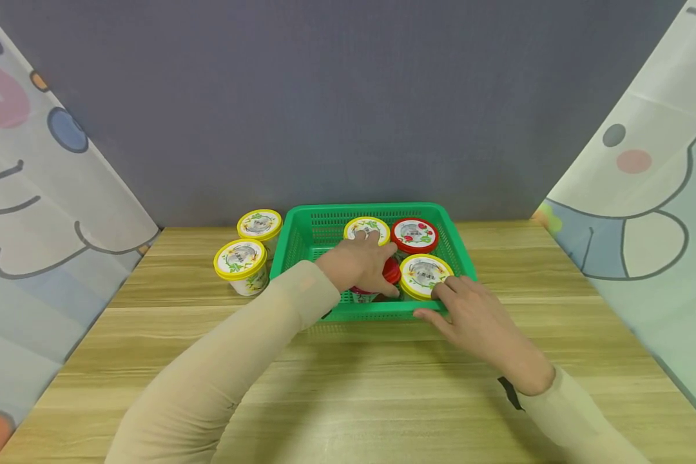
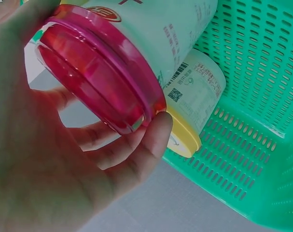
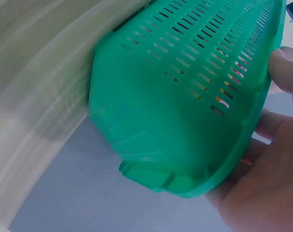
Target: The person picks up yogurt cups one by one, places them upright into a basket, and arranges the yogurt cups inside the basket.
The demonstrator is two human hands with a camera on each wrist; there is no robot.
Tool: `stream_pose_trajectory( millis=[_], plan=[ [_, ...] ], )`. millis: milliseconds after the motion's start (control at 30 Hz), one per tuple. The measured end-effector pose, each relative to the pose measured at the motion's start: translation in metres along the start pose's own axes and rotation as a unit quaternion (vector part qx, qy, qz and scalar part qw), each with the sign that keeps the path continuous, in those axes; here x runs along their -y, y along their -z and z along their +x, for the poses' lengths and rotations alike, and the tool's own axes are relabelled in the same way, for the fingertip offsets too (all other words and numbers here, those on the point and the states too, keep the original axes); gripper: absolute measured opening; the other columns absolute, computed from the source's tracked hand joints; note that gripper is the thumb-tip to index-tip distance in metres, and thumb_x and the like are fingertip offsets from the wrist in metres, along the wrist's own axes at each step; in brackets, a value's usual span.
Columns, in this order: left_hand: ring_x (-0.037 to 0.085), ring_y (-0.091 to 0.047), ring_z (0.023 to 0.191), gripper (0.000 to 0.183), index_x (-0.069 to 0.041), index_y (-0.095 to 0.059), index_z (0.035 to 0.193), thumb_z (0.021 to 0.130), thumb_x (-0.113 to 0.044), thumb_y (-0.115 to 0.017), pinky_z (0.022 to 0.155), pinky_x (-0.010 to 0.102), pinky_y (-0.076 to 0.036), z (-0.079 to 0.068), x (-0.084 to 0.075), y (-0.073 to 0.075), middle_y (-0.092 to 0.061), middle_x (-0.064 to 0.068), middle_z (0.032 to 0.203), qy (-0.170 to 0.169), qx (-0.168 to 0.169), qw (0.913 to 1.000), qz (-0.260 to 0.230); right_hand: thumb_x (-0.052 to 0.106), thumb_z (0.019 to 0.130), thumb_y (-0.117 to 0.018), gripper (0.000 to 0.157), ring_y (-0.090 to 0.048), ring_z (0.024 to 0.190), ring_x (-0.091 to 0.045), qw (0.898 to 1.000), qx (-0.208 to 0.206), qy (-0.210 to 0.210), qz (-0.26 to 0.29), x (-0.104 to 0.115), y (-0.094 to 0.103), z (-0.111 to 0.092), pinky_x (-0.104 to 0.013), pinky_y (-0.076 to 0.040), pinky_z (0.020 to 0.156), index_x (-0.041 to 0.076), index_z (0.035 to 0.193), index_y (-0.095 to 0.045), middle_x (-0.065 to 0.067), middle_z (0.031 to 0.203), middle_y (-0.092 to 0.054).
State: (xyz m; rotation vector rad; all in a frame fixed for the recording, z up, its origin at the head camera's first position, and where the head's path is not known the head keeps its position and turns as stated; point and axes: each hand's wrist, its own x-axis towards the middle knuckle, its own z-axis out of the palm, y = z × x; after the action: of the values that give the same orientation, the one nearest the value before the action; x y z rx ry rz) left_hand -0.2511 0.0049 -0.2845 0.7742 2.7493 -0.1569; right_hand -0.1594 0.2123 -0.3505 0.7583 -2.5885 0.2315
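Note:
My left hand [image 1: 356, 263] reaches into the green basket [image 1: 377, 310] and grips a tub with a red, see-through lid [image 2: 88, 72] from above. In the left wrist view its thumb and fingers curl round the edge of that lid. Beside the held tub in the basket stand two yellow-lidded tubs, a far one [image 1: 367, 225] and a near one [image 1: 426, 276], and a red-rimmed tub [image 1: 415, 234]. My right hand [image 1: 477, 317] holds the basket's rim at its near right corner, thumb outside and fingers over the edge. The right wrist view shows the basket's slotted outer wall [image 3: 151, 96].
Left of the basket, two more yellow-lidded tubs, one far [image 1: 259, 224] and one near [image 1: 240, 261], stand on the wooden table [image 1: 348, 386]. A dark grey panel [image 1: 336, 109] rises behind the table. Cartoon-print cloths hang at both sides.

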Motion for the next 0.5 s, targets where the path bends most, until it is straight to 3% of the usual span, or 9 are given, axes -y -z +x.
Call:
stream_pose_trajectory(
  millis=[500],
  plan=[
    [0.034, -0.030, 0.146, 0.094, -0.027, -0.029, 0.161, 0.087, -0.077, -0.057, 0.103, 0.048, -0.047, -0.0068, 0.0047, -0.0016, -0.030, 0.013, 0.160, 0.002, -0.001, 1.0000, 0.006, 0.040, 0.083, -0.083, 0.038, -0.051, 0.072, -0.019, 1.000, -0.001, -0.001, 0.004, 0.0006, 0.0004, 0.0003, -0.034, -0.046, 0.064, 0.009, 0.085, -0.061, 0.002, 0.078, -0.052]
  ],
)
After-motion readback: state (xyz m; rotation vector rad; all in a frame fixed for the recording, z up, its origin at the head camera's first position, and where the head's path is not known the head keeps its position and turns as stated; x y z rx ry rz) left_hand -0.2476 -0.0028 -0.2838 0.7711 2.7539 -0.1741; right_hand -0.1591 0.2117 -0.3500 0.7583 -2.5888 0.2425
